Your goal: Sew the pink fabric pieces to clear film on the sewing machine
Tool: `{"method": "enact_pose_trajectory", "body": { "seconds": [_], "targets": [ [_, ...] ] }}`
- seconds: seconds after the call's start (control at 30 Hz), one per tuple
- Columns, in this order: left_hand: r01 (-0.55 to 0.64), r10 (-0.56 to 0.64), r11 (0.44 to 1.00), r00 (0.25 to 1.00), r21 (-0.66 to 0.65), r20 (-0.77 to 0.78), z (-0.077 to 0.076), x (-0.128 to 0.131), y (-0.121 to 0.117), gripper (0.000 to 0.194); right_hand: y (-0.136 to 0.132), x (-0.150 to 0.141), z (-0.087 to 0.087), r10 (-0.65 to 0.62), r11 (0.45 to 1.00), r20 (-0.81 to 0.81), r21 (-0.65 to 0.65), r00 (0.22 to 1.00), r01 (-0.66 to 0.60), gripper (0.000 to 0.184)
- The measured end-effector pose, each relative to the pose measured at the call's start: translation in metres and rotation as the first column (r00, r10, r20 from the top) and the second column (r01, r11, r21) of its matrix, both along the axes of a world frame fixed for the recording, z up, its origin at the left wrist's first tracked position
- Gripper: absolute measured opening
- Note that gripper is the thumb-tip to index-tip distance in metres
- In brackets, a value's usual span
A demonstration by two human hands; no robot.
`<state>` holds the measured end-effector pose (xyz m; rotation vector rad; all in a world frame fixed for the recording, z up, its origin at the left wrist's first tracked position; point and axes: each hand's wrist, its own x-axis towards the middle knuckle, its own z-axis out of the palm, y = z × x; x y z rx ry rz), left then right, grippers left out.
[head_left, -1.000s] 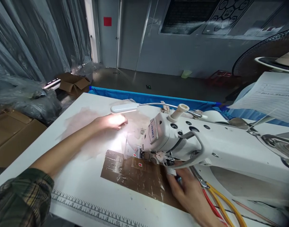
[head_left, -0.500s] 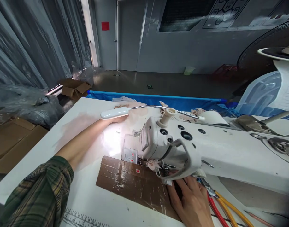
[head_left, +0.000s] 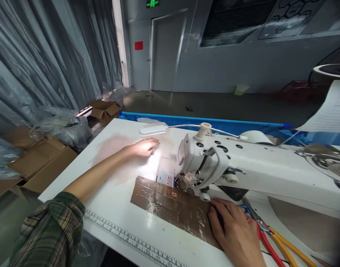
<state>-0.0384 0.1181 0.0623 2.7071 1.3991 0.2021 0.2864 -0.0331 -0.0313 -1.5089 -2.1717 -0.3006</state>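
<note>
My left hand [head_left: 145, 147] lies on the white tabletop under the lamp light, fingers stretched toward the sewing machine, on a pale pink patch [head_left: 111, 148] that looks like thin sheer fabric. I see nothing gripped in it. The white sewing machine [head_left: 250, 161] stands to its right, with a bunched pale scrap [head_left: 190, 176] by its needle area. My right hand [head_left: 235, 226] rests at the right end of a brown taped board [head_left: 170, 207], below the machine head. Its thumb and forefinger are apart, with nothing visible between them.
Red- and orange-handled cutting tools [head_left: 273, 237] lie right of my right hand. A white lamp [head_left: 153, 129] on a bendy neck arches behind the machine. A printed ruler [head_left: 131, 237] runs along the front edge. Cardboard boxes [head_left: 44, 159] and plastic bags stand left of the table.
The view has shifted, showing more of the front edge. My left hand has come out from behind the lamp, nearer to me. My right fingertips have drawn out from under the machine head.
</note>
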Motion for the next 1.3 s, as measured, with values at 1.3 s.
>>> {"method": "enact_pose_trajectory", "body": {
  "seconds": [1.3],
  "targets": [
    [0.439,-0.305,0.891,0.766,-0.113,0.566,-0.016,0.025,-0.148,0.036,-0.022,-0.022,0.029,0.130,0.987,-0.326,-0.045,0.936,-0.153,0.030]
  ]
}}
